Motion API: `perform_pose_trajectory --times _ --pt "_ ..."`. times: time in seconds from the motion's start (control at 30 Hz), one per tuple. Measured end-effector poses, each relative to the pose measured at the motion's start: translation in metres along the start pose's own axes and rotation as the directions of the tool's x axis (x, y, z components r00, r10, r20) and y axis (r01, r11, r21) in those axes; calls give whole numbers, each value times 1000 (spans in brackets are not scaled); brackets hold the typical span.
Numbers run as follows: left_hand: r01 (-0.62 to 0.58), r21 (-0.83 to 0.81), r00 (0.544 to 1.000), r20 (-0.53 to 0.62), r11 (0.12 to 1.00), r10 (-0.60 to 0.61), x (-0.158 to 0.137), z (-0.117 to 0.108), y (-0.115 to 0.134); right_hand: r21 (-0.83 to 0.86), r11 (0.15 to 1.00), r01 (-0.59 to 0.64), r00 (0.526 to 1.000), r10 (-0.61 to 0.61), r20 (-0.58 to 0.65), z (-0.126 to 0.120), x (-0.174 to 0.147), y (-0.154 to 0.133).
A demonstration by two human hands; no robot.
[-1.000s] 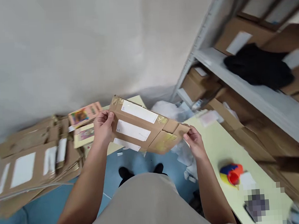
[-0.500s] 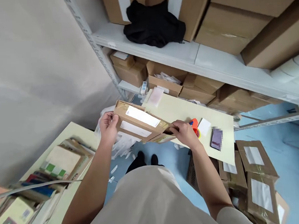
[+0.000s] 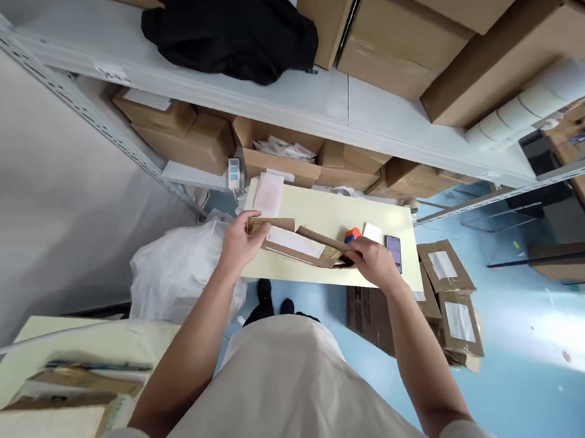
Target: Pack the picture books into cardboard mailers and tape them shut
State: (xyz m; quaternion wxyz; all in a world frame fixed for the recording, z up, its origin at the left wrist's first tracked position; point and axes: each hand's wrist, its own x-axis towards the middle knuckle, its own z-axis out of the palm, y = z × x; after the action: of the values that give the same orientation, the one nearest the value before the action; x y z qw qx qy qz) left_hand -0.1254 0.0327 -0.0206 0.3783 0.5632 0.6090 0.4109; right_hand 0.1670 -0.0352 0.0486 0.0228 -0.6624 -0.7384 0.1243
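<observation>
Between my two hands is a cardboard box [image 3: 302, 246] with a white label on its side, held over the front part of a pale yellow table [image 3: 316, 207]. My left hand [image 3: 244, 239] grips its left end, thumb over the near side. At the right end, my right hand [image 3: 373, 260] pinches a raised flap, and a dark gap shows beneath it. Just beyond my right hand lies an orange and blue tape dispenser [image 3: 352, 234], partly hidden. Next to it are a white card [image 3: 372, 232] and a phone [image 3: 393, 250].
A grey shelf [image 3: 243, 92] with cartons and a black garment [image 3: 239, 32] spans the far side. A white plastic bag [image 3: 176, 267] stands at left, near a table with books [image 3: 51, 423]. Labelled boxes [image 3: 458, 321] are stacked on the blue floor at right.
The view has turned to the right. The box has tilted, so less of its labelled side shows, and it now hangs over the table. Both hands keep their hold.
</observation>
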Motion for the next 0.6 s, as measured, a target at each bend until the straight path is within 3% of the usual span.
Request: perform_pose_trajectory --times 0.1,0.27,0.47,0.53,0.6 --pt "-21 115 969 248 993 -9 22 -13 3 -53 999 10 1000 -10 -5 2 12 3" --pt "-96 228 836 547 969 -45 46 -11 10 -101 994 -34 999 31 -23 12 25 9" --pt "-298 517 768 629 803 -120 43 12 21 -146 988 46 999 -45 14 21 43 22" --pt "-320 585 785 604 745 -138 39 20 22 -166 983 79 997 -82 -6 25 49 26" --pt "-317 638 834 540 702 -114 34 26 21 -184 979 90 992 -105 -73 31 52 29"
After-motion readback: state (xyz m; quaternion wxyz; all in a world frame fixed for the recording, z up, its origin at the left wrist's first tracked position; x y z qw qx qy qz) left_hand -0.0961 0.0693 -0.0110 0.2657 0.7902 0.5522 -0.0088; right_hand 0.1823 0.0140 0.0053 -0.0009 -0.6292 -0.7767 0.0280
